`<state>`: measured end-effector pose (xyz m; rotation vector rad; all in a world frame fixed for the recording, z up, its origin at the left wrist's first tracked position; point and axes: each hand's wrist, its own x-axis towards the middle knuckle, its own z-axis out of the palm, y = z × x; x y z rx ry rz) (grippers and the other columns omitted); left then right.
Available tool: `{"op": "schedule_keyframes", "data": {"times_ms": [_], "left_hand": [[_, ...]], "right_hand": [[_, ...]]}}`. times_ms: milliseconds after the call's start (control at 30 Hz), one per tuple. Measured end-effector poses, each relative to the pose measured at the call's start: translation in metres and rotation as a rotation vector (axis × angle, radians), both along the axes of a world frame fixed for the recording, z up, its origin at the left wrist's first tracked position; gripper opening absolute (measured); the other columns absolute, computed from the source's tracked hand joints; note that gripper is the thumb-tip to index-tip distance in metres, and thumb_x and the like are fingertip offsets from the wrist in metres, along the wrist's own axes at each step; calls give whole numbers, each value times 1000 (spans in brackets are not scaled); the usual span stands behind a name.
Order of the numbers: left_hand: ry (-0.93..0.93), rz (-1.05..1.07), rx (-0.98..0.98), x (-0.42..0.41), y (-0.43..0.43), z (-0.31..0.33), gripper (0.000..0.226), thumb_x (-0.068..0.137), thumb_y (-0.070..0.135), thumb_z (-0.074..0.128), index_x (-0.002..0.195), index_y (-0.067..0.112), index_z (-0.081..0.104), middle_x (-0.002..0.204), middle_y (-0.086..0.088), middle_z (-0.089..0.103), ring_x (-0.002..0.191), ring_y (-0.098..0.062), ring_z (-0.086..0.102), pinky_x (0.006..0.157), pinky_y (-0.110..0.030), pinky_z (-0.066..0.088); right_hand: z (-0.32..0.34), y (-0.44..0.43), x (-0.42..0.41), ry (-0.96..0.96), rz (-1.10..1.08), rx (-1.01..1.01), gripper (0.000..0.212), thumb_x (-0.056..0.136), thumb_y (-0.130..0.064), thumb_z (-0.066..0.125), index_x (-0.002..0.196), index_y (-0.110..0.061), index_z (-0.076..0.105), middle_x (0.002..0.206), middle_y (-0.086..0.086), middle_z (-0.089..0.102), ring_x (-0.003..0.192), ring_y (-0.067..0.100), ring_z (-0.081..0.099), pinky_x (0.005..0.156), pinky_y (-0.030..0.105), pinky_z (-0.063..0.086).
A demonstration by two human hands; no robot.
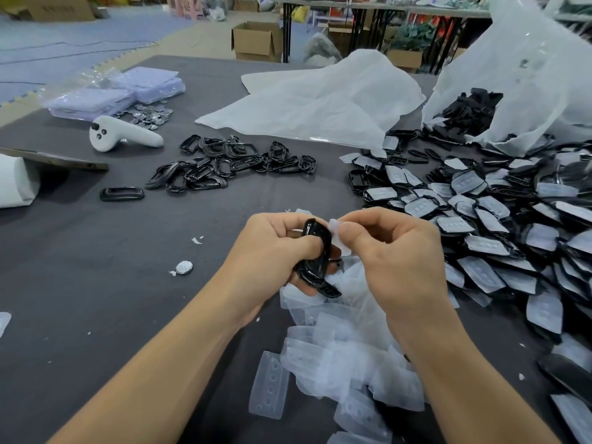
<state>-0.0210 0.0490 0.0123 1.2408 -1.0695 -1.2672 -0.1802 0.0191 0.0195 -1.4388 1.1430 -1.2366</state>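
My left hand (272, 248) grips a glossy black plastic shell (315, 251), fingers curled round it, above the dark table (96, 267). A second black piece sticks out below that hand. My right hand (394, 248) pinches a thin translucent film (335, 230) at the shell's upper right edge. Beneath both hands lies a heap of peeled translucent films (336, 347).
A big pile of film-covered black shells (496, 219) fills the right side beside a torn white bag (528, 75). Bare black frames (224, 161) lie at centre left. Behind them are a white controller (121, 136), silver discs (150, 113) and purple packets (121, 91). One silver disc (184, 267) lies alone.
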Motion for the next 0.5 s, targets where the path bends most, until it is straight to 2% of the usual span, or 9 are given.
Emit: {"op": "schedule_keyframes", "data": {"times_ms": [67,100,233,333,433,500], "left_hand": [[-30,50,19,0,-1,-3,30,94,-6,60,94,16,80,87,-13,80,77,-27,79,46,-28,56],[-47,75,25,-1,-1,-4,31,95,-6,59,97,16,80,86,-13,80,77,-28,79,48,-29,57],[-82,93,0,-4,-2,-7,24,96,2,67,104,21,81,87,-16,79,80,-31,78,57,-36,63],[-57,78,-19,-5,0,-7,17,96,13,74,108,23,79,86,-13,80,81,-28,79,58,-34,62],[-26,31,-21,-6,0,-6,22,98,9,70,115,22,77,88,-9,80,83,-21,79,62,-34,63],[16,-17,-17,-6,0,-4,27,97,5,69,117,20,76,92,-10,80,86,-20,78,65,-33,63]], "right_hand": [[1,-2,-2,-15,-63,15,18,86,-12,79,75,-26,79,66,-5,72,60,7,61,61,23,51],[3,-2,-4,-59,-62,34,19,86,-10,78,74,-25,79,63,-6,70,57,6,58,58,22,49],[7,1,-4,-262,139,175,19,83,2,76,72,-13,78,61,0,67,51,5,54,50,16,45],[3,4,2,-162,158,172,14,82,3,78,74,-8,78,61,0,70,52,5,59,52,16,48],[-2,3,4,-8,52,108,15,80,-7,83,72,-19,79,66,0,74,61,12,67,63,28,56],[-5,2,3,45,-2,71,11,79,-16,85,75,-25,79,68,-1,75,64,16,70,65,33,58]]}}
